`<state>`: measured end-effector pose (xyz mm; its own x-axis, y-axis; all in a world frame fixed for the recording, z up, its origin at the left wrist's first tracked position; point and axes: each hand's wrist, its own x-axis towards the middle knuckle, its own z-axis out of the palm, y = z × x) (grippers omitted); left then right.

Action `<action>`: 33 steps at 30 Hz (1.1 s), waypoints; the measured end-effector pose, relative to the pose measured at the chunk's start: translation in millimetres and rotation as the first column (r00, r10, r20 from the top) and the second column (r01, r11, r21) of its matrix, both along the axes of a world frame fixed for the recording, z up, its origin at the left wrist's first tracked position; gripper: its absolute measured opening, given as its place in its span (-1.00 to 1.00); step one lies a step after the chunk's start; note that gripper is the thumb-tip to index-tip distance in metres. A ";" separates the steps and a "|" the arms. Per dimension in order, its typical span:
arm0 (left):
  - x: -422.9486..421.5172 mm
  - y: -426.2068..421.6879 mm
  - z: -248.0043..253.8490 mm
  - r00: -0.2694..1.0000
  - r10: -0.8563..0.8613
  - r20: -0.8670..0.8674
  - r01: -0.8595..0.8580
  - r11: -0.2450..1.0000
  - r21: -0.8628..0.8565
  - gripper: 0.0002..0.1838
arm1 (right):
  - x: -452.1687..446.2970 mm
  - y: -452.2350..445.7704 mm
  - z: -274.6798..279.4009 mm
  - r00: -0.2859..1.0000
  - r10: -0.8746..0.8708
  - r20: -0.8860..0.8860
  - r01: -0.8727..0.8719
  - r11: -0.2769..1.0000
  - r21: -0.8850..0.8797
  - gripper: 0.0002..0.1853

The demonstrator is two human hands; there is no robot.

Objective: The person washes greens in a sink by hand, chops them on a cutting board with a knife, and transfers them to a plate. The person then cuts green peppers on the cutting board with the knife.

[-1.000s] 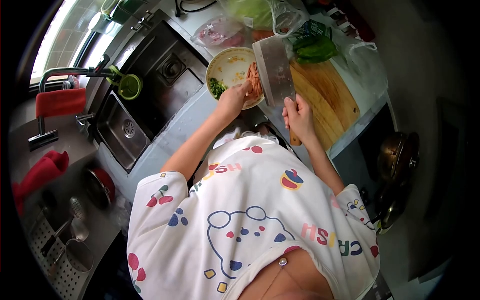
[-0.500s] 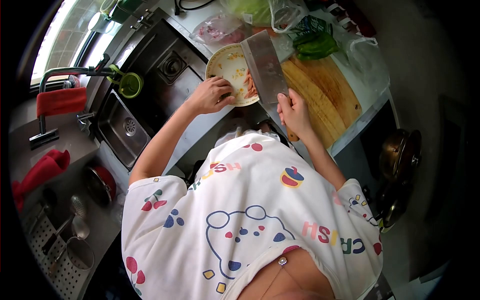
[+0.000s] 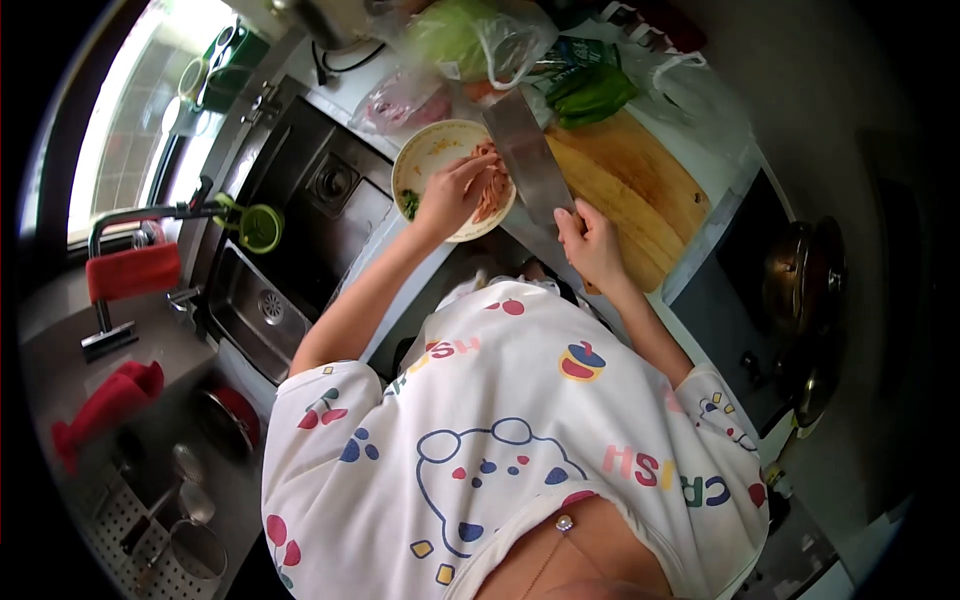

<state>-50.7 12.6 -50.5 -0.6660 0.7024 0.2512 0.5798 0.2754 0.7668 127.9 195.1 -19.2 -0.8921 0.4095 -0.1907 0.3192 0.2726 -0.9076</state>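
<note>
My right hand (image 3: pixel 592 243) grips the handle of a cleaver (image 3: pixel 527 158), whose broad blade stands at the right rim of a cream plate (image 3: pixel 408 170). Several pinkish strips of what looks like sliced meat (image 3: pixel 491 198) lie on the plate's right side, close to the blade. Over the plate, my left hand (image 3: pixel 450 198) stretches its fingers out to the strips and touches them. Chopped greens (image 3: pixel 410 203) sit at the plate's left edge, with small yellow bits near the far rim.
A wooden cutting board (image 3: pixel 640 190) lies right of the cleaver, with green peppers (image 3: pixel 592 95) at its far end. Bagged produce (image 3: pixel 450 40) and a bag of pink contents (image 3: pixel 405 100) stand behind the plate. On the left is a sink (image 3: pixel 255 305); at right, a pot (image 3: pixel 790 260).
My left hand has moved from the plate's left rim across to the strips. More strips now lie on the plate, and the greens show. The cleaver stays beside the plate; the view has shifted slightly.
</note>
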 end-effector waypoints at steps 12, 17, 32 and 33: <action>-19.2 160.9 -7.1 0.998 0.012 -0.068 -0.005 0.996 0.091 -0.75 | 97.0 46.1 2.0 0.936 -0.350 -0.040 0.303 0.742 0.598 -0.59; -29.4 213.3 -24.8 0.967 -0.075 -0.244 0.067 0.997 -0.040 -0.43 | 121.4 62.2 -28.2 0.888 -0.460 -0.008 0.345 0.654 0.674 -0.58; 27.9 171.1 -20.9 0.731 -0.591 -0.341 0.572 0.803 -0.166 -0.28 | 154.2 77.8 -54.4 0.798 -0.598 -0.081 0.496 0.574 0.652 -0.54; 37.3 166.6 -23.5 0.689 -0.642 -0.336 0.607 0.765 -0.215 -0.26 | 154.4 77.7 -54.1 0.796 -0.600 -0.077 0.496 0.575 0.650 -0.54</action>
<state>-13.4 179.2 -73.9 0.0667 0.9506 0.3032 0.8699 -0.2043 0.4490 282.3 272.9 -73.3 -0.4409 0.8771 0.1907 0.7038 0.4697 -0.5330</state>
